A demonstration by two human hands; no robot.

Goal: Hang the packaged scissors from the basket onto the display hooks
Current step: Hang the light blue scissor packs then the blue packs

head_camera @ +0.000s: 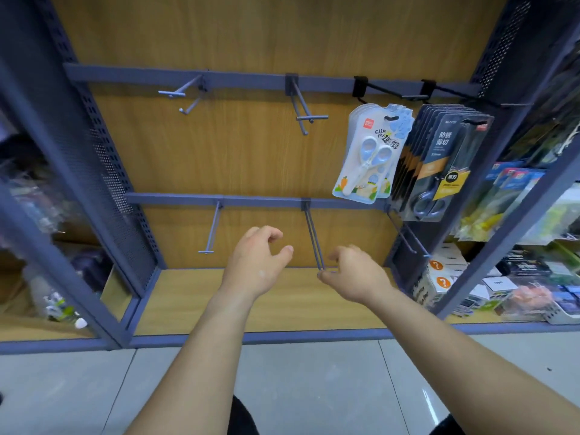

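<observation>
Two stacks of packaged scissors hang on the upper rail at the right: light blue children's scissors packs [367,158] and black scissors packs [439,171]. The basket is out of view. My left hand [257,262] hovers in front of the lower rail with loosely curled fingers, holding nothing. My right hand [354,274] is at the tip of the bare lower middle hook [314,237]; its thumb touches the hook's end and its fingers curl loosely above it.
Bare hooks stick out at lower left [213,230], lower right [405,237], upper left [185,89] and upper middle [301,105]. A wooden bottom shelf [282,302] lies below. Perforated blue uprights [116,189] flank the bay. Other goods fill the right-hand shelves [518,277].
</observation>
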